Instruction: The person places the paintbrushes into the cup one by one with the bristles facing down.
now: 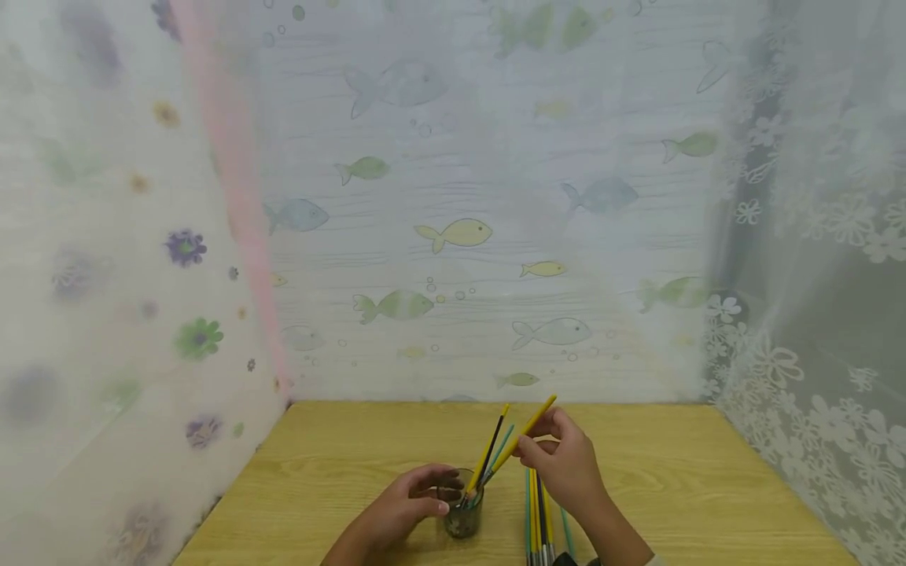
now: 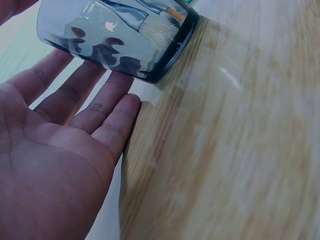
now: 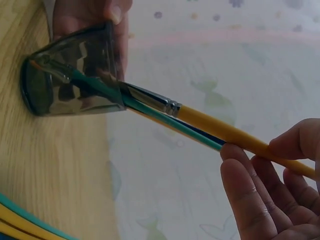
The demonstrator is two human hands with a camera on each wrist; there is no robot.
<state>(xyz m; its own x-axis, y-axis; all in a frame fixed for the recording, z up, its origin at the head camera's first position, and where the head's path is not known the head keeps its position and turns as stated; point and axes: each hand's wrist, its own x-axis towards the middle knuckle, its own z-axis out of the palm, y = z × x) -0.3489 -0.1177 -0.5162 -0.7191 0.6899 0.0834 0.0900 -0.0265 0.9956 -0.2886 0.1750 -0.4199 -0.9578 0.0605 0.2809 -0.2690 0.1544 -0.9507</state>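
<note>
A smoky see-through glass (image 1: pixel 463 525) stands on the table in the head view. My left hand (image 1: pixel 405 507) grips it from the left, with the thumb on the near side and the fingers around the far side. Between thumb and fingers, my right hand (image 1: pixel 572 464) pinches a thick yellow paintbrush (image 3: pixel 215 125) by its handle. This brush slants down to the left, its metal ferrule at the glass rim and its bristle end inside. A teal paintbrush (image 1: pixel 503 442) and a dark paintbrush with a yellow tip (image 1: pixel 495 439) lean in the same glass.
Several yellow, teal and dark paintbrushes (image 1: pixel 539 523) lie side by side on the wooden table (image 1: pixel 658 487), below my right hand. One teal brush (image 1: pixel 568 531) lies slightly apart from them. A fish-patterned curtain (image 1: pixel 453 314) hangs behind the table, with flowered sheets at both sides.
</note>
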